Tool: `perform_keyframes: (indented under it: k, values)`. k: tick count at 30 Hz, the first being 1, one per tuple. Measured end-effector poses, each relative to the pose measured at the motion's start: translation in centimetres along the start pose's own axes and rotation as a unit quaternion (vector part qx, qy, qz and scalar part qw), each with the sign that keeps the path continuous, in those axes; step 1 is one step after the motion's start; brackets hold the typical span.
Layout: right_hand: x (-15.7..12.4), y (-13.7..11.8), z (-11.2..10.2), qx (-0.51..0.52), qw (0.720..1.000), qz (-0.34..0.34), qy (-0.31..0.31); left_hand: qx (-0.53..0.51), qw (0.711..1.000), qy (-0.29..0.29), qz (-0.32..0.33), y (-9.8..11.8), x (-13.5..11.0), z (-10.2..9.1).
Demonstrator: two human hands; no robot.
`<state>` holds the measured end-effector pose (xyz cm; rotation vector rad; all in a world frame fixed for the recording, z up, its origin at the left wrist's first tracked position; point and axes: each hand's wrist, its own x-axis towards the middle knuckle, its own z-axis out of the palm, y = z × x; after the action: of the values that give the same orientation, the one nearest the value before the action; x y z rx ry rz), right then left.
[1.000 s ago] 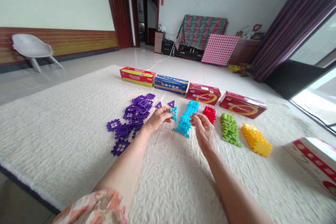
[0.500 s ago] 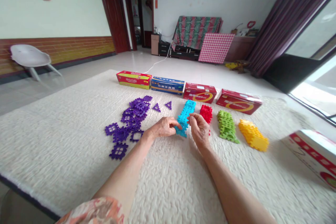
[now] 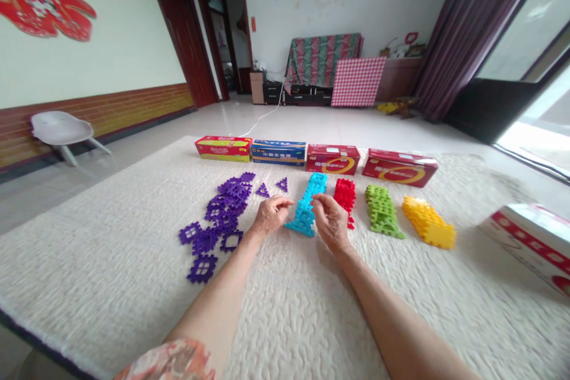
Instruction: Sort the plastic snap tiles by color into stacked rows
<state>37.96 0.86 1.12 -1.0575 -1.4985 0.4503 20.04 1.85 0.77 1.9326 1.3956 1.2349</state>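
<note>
A row of overlapping light-blue plastic building tiles [image 3: 305, 209] lies on the pale cloth between my two hands. My left hand [image 3: 269, 216] is just left of its near end, thumb and forefinger a little apart, holding nothing I can see. My right hand [image 3: 331, 222] is at the row's right side, fingers loosely bent and slightly parted; I cannot tell whether its fingertips touch the tiles. Right of the blue row lie red tiles [image 3: 344, 195], partly behind my right hand, then green tiles [image 3: 380, 212] and yellow tiles [image 3: 430, 223]. Purple tiles [image 3: 228, 200] lie spread in a loose pile to the left.
Two purple triangles [image 3: 262, 190] lie apart from the pile. Along the back stand a red-and-yellow box [image 3: 224, 149], a blue box [image 3: 278, 152] and two dark-red boxes [image 3: 332, 160]. A larger white-and-red box [image 3: 529, 243] stands at the right. The cloth's edge [image 3: 35, 338] shows at lower left.
My left hand has drawn back to the left, off the near end of the blue row. My right hand stays beside the row. The camera view has tilted slightly up.
</note>
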Motion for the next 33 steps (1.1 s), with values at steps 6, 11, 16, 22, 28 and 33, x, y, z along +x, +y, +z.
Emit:
perform_keyframes:
  k: [6, 11, 16, 22, 28, 33]
  values:
    - [0.0, -0.3, 0.1, -0.032, 0.999, -0.032, -0.006, -0.072, 0.995, -0.059, -0.038, 0.2, -0.2, -0.5]
    - [-0.1, -0.3, 0.1, -0.033, 0.999, -0.027, -0.001, -0.148, 0.972, -0.167, -0.067, 0.3, 0.0, -1.2]
    - [-0.1, -0.1, 0.2, -0.037, 0.999, -0.032, -0.003, -0.134, 0.976, -0.157, -0.069, -0.1, 0.0, -0.8]
    - [-0.1, 0.4, 0.2, -0.043, 0.998, -0.044, 0.004, -0.126, 0.978, -0.154, -0.063, -0.5, 0.0, -0.7]
    - [-0.3, 0.2, 0.1, -0.044, 0.997, -0.052, -0.020, -0.132, 0.983, -0.103, -0.070, -1.2, 0.3, -0.3]
    - [-0.6, 0.2, 0.2, -0.055, 0.996, -0.064, -0.023, -0.115, 0.988, -0.078, -0.069, -1.3, 0.4, -0.2]
